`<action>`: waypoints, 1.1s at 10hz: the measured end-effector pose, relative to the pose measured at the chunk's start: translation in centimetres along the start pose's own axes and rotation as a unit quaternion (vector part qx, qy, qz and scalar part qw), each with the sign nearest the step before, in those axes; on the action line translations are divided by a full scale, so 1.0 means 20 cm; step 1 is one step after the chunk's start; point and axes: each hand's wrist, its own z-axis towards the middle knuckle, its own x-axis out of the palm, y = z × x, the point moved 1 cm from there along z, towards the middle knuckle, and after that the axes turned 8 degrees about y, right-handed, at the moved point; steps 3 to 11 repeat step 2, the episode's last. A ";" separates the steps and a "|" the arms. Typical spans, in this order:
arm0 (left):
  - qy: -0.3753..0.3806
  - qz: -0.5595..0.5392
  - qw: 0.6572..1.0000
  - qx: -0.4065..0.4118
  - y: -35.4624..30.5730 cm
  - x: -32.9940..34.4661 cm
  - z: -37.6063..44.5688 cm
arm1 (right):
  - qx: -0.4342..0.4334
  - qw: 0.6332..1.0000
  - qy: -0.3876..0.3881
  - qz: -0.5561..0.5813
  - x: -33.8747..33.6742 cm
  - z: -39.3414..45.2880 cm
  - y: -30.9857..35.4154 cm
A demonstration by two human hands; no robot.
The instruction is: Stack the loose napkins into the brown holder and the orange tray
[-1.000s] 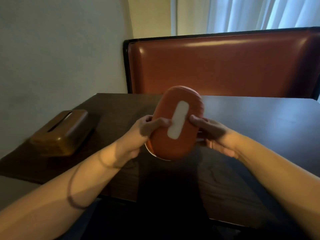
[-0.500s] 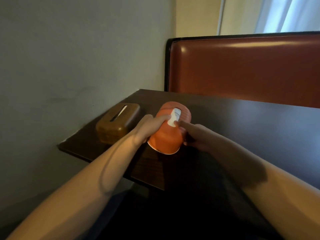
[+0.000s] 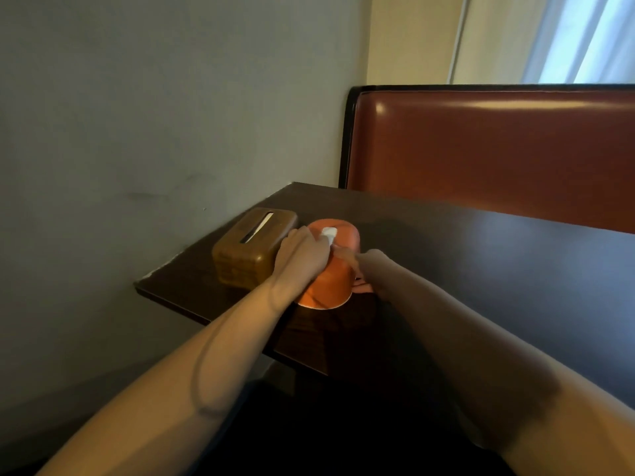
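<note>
Both hands grip the orange tray (image 3: pixel 335 269), left hand (image 3: pixel 302 254) curled over its top by the white napkin (image 3: pixel 329 232) and right hand (image 3: pixel 369 269) bracing its side, apparently to seat it just beside the brown holder (image 3: pixel 252 249) on the table (image 3: pixel 481 269).

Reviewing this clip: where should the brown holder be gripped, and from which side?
Grip the brown holder across its two long side walls, coming from above. It sits flat and boxy beside the orange tray, its slotted top is bare, and the wall crowds its far side.
</note>
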 end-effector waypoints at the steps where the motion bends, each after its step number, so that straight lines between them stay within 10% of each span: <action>1: -0.102 0.055 0.992 0.044 -0.03 0.03 -0.05 | -0.004 1.000 0.025 0.003 -0.03 -0.02 -0.03; 11: -0.116 0.020 0.991 0.059 -0.10 0.09 -0.10 | -0.061 0.997 0.030 -0.022 -0.11 -0.09 -0.07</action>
